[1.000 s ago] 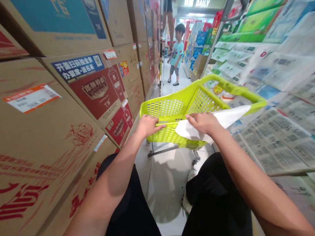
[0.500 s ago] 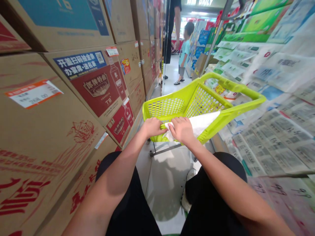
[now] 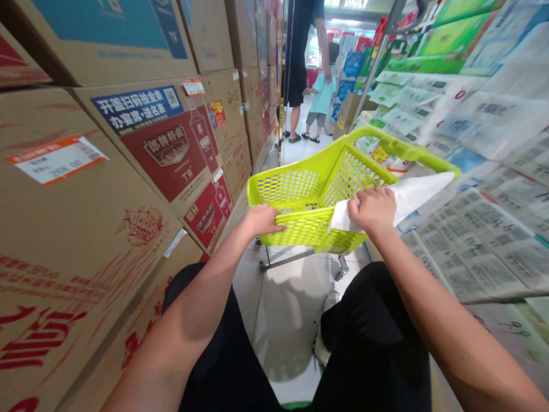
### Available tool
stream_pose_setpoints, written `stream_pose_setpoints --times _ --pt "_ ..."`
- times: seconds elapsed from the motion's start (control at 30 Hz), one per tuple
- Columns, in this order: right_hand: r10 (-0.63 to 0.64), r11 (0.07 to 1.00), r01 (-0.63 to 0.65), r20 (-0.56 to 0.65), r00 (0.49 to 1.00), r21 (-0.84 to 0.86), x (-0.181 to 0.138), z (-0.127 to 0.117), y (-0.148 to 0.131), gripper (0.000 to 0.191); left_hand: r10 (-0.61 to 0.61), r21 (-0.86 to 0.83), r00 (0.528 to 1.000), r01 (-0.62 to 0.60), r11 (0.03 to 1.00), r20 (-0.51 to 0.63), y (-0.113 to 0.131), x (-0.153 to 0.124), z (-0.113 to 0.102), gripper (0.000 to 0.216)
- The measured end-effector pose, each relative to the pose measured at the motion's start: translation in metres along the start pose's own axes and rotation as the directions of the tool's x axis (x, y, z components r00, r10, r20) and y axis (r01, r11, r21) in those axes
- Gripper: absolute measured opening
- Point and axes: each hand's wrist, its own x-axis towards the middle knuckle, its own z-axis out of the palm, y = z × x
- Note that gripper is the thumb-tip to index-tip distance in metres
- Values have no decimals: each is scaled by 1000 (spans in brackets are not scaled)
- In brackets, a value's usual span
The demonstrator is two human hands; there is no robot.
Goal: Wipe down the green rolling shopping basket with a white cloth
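A lime-green plastic shopping cart (image 3: 285,182) with perforated sides stands before my knees on a metal frame with casters. My left hand (image 3: 262,220) is closed over its near rim at the left, thumb along the edge. Farther right on the same rim, my right hand (image 3: 374,210) is closed on a white cloth (image 3: 414,197), pressing it against the cart's edge. The cloth spreads from under that hand up toward the handle end at the right. My right fingertips curl over the rim. Part of the cloth lies beneath the palm.
Cardboard cartons (image 3: 167,154) with price tags are stacked along the left. Packs of tissue paper (image 3: 476,223) line the right side. A grey metal pole (image 3: 372,68) rises behind the cart. Farther down the aisle stand two people, one in a light-blue shirt (image 3: 322,94).
My right hand has slid right along the rim with the white cloth, away from my left hand. The left hand stays on the rim. The people in the background have shifted.
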Motion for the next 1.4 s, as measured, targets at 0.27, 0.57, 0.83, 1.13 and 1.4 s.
stream_pose_setpoints --times 0.27,0.57,0.83,1.13,1.4 --pt "-104 978 105 -17 994 181 -20 2 -106 46 3 -13 998 -4 1000 -59 9 4 5 52" --pt "-205 964 183 106 973 192 -11 -11 -101 54 -15 -28 1000 14 1000 -9 -14 5 3 55" --pt "-7 999 9 -28 1000 39 -4 0 -20 50 -43 -33 999 43 999 -1 -16 3 10 62" --pt "-126 944 107 42 991 313 -16 -1 -153 45 -44 -18 997 43 999 -61 1 11 7 51" --pt "-114 968 84 113 987 237 2 -3 -131 64 -95 -85 995 94 992 -9 -30 14 9 41"
